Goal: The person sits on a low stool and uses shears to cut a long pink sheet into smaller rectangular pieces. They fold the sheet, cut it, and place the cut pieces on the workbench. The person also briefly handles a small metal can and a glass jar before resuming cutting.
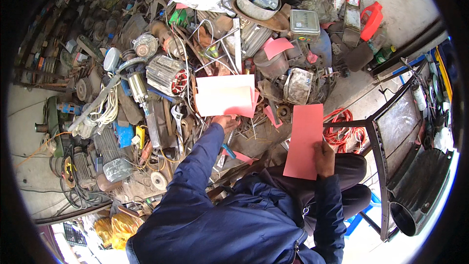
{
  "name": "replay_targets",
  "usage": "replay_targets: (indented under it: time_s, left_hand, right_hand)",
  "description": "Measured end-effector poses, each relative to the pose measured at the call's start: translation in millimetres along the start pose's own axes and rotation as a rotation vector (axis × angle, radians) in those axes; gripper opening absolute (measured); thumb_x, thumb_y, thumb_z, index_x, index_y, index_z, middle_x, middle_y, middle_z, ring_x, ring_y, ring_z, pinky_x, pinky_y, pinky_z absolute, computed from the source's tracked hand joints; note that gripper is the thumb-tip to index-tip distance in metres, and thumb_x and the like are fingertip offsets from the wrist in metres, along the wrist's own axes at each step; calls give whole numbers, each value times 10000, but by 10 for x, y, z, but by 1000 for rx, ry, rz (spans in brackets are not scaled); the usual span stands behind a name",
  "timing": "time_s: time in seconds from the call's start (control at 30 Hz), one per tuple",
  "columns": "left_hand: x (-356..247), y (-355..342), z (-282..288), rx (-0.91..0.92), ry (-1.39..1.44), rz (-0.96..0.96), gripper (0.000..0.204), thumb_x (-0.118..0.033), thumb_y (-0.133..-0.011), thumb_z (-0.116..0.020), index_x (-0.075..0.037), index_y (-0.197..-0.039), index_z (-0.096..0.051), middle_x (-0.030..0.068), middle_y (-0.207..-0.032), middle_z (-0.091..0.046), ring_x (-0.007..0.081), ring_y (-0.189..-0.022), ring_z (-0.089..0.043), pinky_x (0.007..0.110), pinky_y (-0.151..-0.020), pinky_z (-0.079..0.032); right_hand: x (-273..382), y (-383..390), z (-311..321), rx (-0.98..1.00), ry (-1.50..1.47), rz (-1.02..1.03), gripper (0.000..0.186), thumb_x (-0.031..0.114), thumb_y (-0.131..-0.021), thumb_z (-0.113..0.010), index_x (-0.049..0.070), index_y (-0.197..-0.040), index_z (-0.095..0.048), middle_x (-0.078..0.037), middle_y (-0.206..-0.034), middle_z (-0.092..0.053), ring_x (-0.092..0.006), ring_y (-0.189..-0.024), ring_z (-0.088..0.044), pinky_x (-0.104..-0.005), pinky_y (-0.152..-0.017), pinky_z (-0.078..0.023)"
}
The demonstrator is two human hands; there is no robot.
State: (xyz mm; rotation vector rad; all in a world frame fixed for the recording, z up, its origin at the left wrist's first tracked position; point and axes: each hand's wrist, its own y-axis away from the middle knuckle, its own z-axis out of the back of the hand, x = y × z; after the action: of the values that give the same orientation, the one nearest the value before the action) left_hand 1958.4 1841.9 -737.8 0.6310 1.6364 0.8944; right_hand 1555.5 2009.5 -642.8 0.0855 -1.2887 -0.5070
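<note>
My right hand (323, 160) grips the lower right edge of a long pink paper sheet (304, 137), which hangs above my bent leg. My left hand (225, 123) is closed at the bottom edge of a small fan of paper sheets (224, 100), pink and glaring white. Part of its fingers is hidden at the sheets' edge. Just below this hand lies a tool with a teal handle (228, 151), beside a pink paper scrap (240, 157). Another pink piece (272, 116) rests between the two hands, and a further pink piece (278, 47) lies on the pile beyond.
A dense heap of scrap surrounds the hands: a finned electric motor (167, 76), an adjustable wrench (177, 117), a metal box (304, 23) and a pot (256, 10). Red hose (344, 129) coils at right beside a dark metal frame (381, 166). A red jug (371, 21) stands far right.
</note>
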Motion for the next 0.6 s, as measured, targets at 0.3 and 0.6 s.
replay_targets:
  time_s: [0.3,0.6]
  left_hand:
    - [282,-238,208,-36,60,70,309,-30,-943,-597,74,-1226,-531,272,-1127,-654,425,-1117,-672,493,-943,-596]
    - [-242,334,-318,-354,-1303,-682,282,-297,-903,-668,-26,-977,-694,216,-998,-736,398,-931,-714,453,-825,-565]
  right_hand:
    - [-1,2,-10,-33,36,51,248,200,-1017,-602,-39,-1020,-665,-124,-795,-666,-162,-726,-620,-334,-676,-506]
    - [12,-5,-7,-36,68,-69,246,211,-1004,-610,-24,-1030,-677,-125,-792,-672,-157,-731,-624,-347,-675,-510]
